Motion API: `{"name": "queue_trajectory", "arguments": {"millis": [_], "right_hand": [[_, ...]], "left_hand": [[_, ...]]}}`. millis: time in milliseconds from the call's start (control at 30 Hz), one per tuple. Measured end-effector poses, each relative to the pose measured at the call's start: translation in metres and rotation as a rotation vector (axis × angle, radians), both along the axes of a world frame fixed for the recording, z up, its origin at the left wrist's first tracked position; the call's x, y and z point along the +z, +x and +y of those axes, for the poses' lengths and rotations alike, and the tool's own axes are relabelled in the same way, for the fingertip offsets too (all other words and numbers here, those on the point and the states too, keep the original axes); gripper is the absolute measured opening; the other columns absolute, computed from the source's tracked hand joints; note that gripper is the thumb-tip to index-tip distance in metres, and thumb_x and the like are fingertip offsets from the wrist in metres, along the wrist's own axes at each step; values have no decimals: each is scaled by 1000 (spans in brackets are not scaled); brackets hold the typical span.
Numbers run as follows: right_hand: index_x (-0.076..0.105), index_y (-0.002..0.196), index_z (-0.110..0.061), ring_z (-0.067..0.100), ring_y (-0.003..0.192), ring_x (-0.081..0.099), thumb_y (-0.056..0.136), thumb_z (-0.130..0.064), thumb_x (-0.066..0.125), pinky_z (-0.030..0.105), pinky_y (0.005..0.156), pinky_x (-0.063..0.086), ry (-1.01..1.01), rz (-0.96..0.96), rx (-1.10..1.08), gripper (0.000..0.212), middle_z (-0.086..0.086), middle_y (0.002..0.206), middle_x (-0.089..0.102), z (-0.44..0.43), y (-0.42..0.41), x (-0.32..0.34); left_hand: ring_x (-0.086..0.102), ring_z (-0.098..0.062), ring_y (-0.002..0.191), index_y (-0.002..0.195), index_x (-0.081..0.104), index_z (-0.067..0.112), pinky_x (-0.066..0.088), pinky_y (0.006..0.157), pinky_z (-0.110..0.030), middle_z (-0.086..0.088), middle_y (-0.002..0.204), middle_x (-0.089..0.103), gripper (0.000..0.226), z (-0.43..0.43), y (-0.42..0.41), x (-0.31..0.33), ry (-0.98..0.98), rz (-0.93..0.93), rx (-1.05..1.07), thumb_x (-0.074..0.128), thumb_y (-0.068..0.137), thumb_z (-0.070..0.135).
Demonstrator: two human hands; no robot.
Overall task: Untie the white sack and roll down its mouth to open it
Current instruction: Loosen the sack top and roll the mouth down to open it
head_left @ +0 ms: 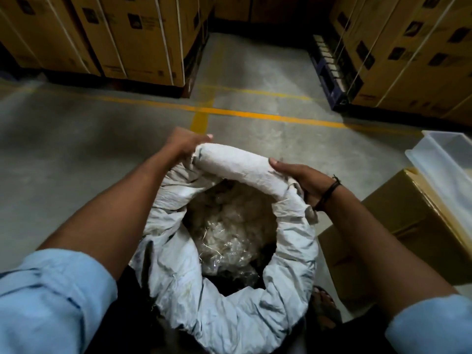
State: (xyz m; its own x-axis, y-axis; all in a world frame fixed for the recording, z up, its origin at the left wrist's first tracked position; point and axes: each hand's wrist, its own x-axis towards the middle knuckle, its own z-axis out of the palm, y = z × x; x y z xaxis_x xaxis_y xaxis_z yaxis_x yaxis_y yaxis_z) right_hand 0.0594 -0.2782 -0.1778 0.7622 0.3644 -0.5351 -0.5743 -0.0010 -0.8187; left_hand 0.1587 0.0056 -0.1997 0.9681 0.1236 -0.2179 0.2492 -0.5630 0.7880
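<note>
Far-left boxes: strapped brown cartons (107, 34) stand in a row on the far left, on the concrete floor (76, 139).
Floor lines: yellow painted stripes (255, 114) run across the floor beyond the hands.
Left sleeve: a light blue rolled sleeve (51, 302) covers the near part of the left arm, in the near-left corner.
Left hand: the left hand (186, 145) is closed around the far-left end of the sack's rolled rim, fingers curled over the top and a fingertip showing at the far edge.
White sack: the white sack (224, 315) stands on the floor between the two forearms, directly near the person; its mouth is open and rolled into a thick cuff all round.
Rolled rim: the tightest part of the roll (240, 167) spans the far side of the mouth, stretched from one hand to the other.
Contents: pale, crinkled, clear-looking material (229, 238) fills the sack; what it is cannot be told.
Right hand: the right hand (304, 181) grips the far-right end of the roll, thumb on top, with a dark band (328, 192) at the wrist.
Near-right box: an open brown carton (398, 238) sits just right of the sack.
Plastic tub: a clear tub (449, 162) rests on that carton's far-right edge.
Far-right boxes: more strapped cartons (408, 52) stand on a dark pallet (329, 72).
</note>
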Motion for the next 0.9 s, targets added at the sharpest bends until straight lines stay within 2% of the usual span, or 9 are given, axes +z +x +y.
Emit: {"name": "queue_trajectory", "arguments": {"millis": [67, 167, 300, 400, 500, 600, 767, 833, 900], "right_hand": [[64, 123, -3, 21, 78, 70, 87, -40, 65, 32, 74, 58, 98, 82, 32, 52, 14, 100, 72, -5, -2, 1], [53, 133, 2, 25, 90, 66, 68, -53, 83, 40, 82, 55, -232, -133, 3, 89, 20, 116, 66, 3, 0, -8], [39, 144, -14, 20, 117, 58, 55, -75, 77, 32, 88, 49, -950, -349, 85, 114, 1, 130, 55, 8, -22, -23], [61, 123, -12, 17, 105, 64, 59, -69, 79, 37, 90, 54, -774, -333, -10, 87, 2, 115, 65, 11, -31, -35], [68, 104, 4, 17, 81, 68, 88, -25, 70, 30, 74, 56, -228, -193, -195, 33, 13, 96, 70, 9, -29, -21], [65, 119, 4, 27, 100, 67, 92, -14, 49, 40, 96, 53, 299, 51, -286, 36, 16, 116, 69, -8, -35, -4], [74, 66, 7, 27, 57, 70, 73, -7, 54, 34, 57, 59, 219, 76, -412, 25, 18, 66, 70, -18, -37, 1], [73, 63, 8, 29, 56, 69, 79, -6, 47, 34, 55, 60, 132, 83, -464, 34, 19, 65, 69, -18, -36, -2], [73, 74, 9, 32, 68, 71, 84, -7, 44, 35, 64, 61, 113, 109, -507, 35, 22, 75, 70, -21, -31, -4]], "left_hand": [[68, -18, 63, 67, 65, 4, 40, 47, -22, -17, 72, 62, 49, -4, 4, -2, 170, -20, -42, 65, 94, 46], [69, -26, 101, 107, 73, -3, 49, 77, -31, -17, 106, 71, 51, 5, 9, -3, -47, 2, 156, 67, 93, 46], [66, -15, 48, 83, 66, 8, 53, 55, -27, -8, 62, 70, 32, 21, 5, -2, -567, 124, 239, 62, 98, 36], [66, -20, 45, 76, 63, 10, 54, 57, -29, -7, 52, 67, 39, 27, 9, -8, -686, 182, 237, 55, 101, 40], [69, -22, 51, 82, 65, 10, 53, 68, -34, -9, 58, 70, 41, 37, 15, -18, -684, 223, 239, 53, 101, 45], [74, -26, 86, 100, 72, 6, 56, 91, -41, -15, 89, 76, 52, 32, 10, -29, -480, 266, 114, 66, 89, 56], [68, -31, 100, 102, 70, 15, 51, 81, -36, -11, 103, 72, 46, -21, -10, -22, 281, -273, -23, 54, 93, 58], [61, -30, 114, 121, 65, 25, 48, 95, -42, -5, 124, 67, 45, -37, -20, -8, 373, -630, -239, 48, 95, 57], [52, -26, 126, 139, 53, 28, 39, 106, -39, -3, 137, 59, 60, -57, -30, 2, 398, -730, -617, 46, 92, 64]]}}
